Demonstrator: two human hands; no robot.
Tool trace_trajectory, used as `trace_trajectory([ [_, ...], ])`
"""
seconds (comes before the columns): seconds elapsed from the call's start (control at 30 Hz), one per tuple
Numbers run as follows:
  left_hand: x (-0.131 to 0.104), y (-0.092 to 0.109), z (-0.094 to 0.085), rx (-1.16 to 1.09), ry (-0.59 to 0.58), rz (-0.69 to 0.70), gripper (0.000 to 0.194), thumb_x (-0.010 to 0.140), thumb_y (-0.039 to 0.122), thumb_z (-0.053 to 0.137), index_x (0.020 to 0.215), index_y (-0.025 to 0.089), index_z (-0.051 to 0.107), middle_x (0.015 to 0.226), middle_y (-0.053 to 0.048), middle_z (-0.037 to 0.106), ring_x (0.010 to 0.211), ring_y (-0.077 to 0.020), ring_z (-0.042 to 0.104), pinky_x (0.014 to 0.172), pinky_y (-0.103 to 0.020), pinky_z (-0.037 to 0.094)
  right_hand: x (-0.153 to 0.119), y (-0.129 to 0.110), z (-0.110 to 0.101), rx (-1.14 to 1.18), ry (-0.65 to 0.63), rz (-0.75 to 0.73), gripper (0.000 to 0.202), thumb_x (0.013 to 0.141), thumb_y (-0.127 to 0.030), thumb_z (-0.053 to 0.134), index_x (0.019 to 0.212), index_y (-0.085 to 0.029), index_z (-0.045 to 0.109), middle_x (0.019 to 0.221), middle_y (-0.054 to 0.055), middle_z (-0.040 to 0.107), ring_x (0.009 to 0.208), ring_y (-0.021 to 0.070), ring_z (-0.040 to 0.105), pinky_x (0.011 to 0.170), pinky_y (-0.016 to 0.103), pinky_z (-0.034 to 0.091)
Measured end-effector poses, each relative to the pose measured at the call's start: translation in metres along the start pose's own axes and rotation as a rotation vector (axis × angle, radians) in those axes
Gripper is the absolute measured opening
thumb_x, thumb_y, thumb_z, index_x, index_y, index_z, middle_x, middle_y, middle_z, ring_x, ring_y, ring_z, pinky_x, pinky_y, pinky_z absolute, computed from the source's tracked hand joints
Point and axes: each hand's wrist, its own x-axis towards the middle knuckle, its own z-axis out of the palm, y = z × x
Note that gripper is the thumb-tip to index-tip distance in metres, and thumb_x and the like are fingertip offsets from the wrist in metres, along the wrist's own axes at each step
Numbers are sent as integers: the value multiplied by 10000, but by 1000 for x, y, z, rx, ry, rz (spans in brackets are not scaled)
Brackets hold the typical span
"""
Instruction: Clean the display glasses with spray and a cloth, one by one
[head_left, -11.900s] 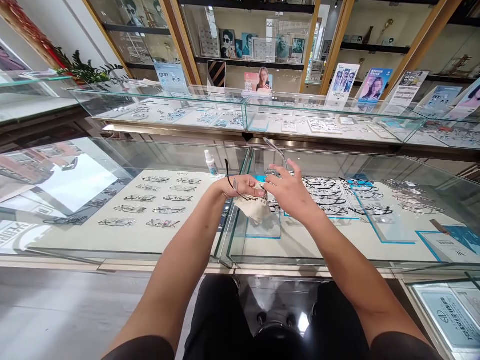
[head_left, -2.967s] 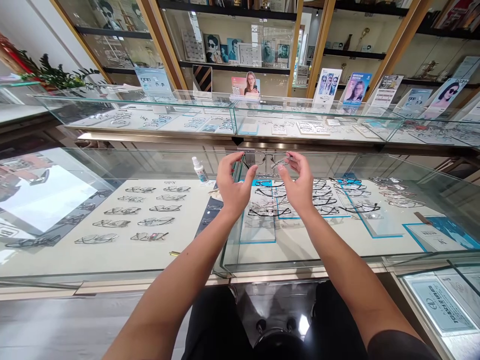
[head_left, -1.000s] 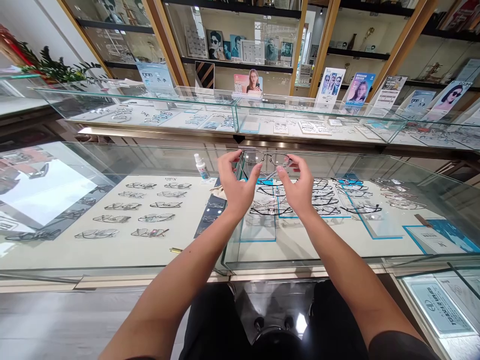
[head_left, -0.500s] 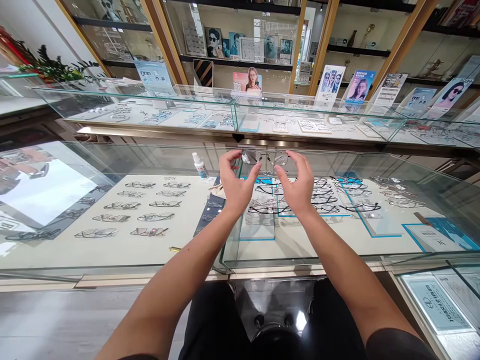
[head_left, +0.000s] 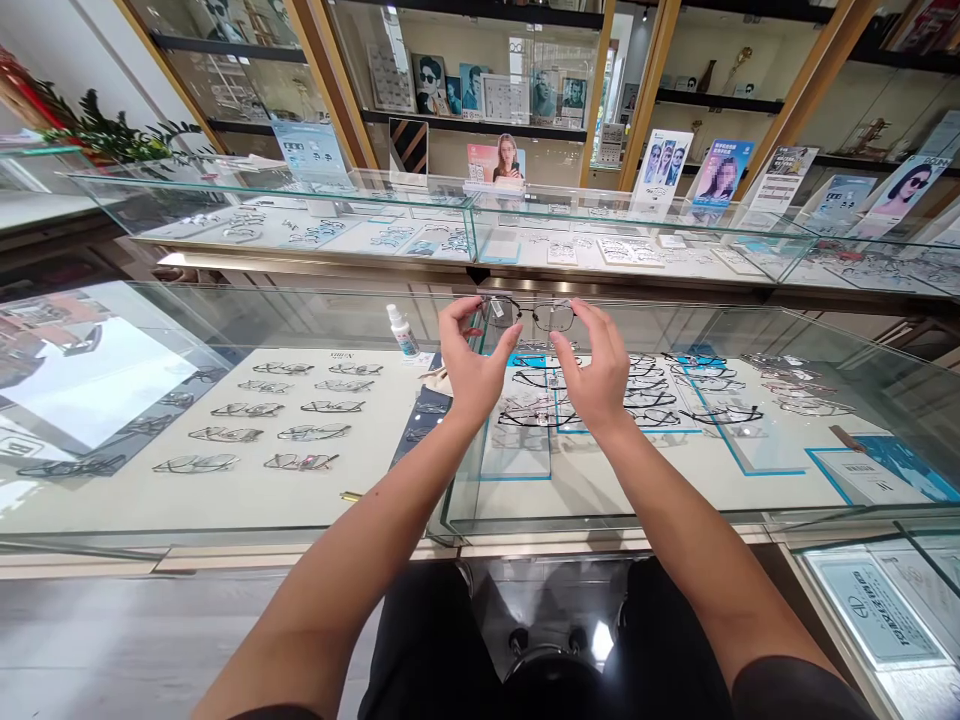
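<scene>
A pair of thin dark-framed eyeglasses [head_left: 528, 314] is held up between my two hands, over the glass display case. My left hand [head_left: 474, 355] grips its left side with the fingers, and the thumb points in toward the lens. On the other side my right hand [head_left: 596, 362] holds the right end in the same way. White marks show on the lenses. Below the hands, several dark-framed eyeglasses [head_left: 536, 415] lie in the right section of the case, partly hidden by my right hand.
Several eyeglasses [head_left: 251, 410] lie in rows to the left. A white spray bottle [head_left: 402, 331] stands left of my left hand, near a dark tray [head_left: 417, 425]. Behind runs a second glass case [head_left: 420, 200] with upright advert cards [head_left: 660, 172]. A plant [head_left: 105, 130] is at the far left.
The eyeglasses have tilted slightly, so the lenses and their white marks look different. Both hands keep their hold at nearly the same place.
</scene>
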Motion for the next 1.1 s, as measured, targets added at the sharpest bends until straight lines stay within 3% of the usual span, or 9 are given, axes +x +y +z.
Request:
trace_trajectory([
  [0.1, 2, -3, 1, -77, -26, -68, 623, 835, 512, 893, 1312, 256, 584, 1376, -120, 655, 1291, -271, 654, 929, -392, 542, 0, -2, 0, -4, -16, -13, 370, 1067, -377, 606, 1425, -292, 640, 1426, 113, 717, 1372, 295, 663, 1199, 563, 529],
  [0.23, 4, -3, 0, -84, -16, -62, 625, 835, 529, 889, 1312, 263, 586, 1372, -119, 656, 1291, -273, 657, 935, -397, 555, 1, -5, -1, 105, 27, 71, 449, 1044, -429, 633, 1473, -298, 629, 1476, 106, 695, 1414, 298, 635, 1231, 570, 504],
  [0.47, 4, -2, -2, 2, 14, 122, 613, 878, 502, 846, 1363, 267, 554, 1411, -124, 608, 1305, -275, 634, 907, -390, 554, 5, -2, 0, 329, 57, 367, 400, 1027, -540, 633, 1300, -287, 781, 1373, 76, 779, 1318, 270, 720, 1175, 522, 575],
  [0.73, 7, 7, -5, 50, 83, 247, 590, 876, 485, 839, 1337, 279, 535, 1388, -125, 608, 1324, -301, 611, 892, -413, 539, 7, -6, -1, 475, -56, 419, 414, 1056, -521, 600, 1374, -301, 749, 1457, 62, 740, 1395, 256, 680, 1219, 481, 549],
  [1.1, -1, -1, -1, -25, -55, -48, 623, 870, 567, 839, 1343, 261, 572, 1390, -125, 632, 1265, -267, 648, 981, -402, 541, 9, -3, 3, 623, -139, 531, 505, 1041, -661, 560, 1260, -253, 763, 1312, 116, 806, 1212, 270, 782, 1081, 452, 624],
])
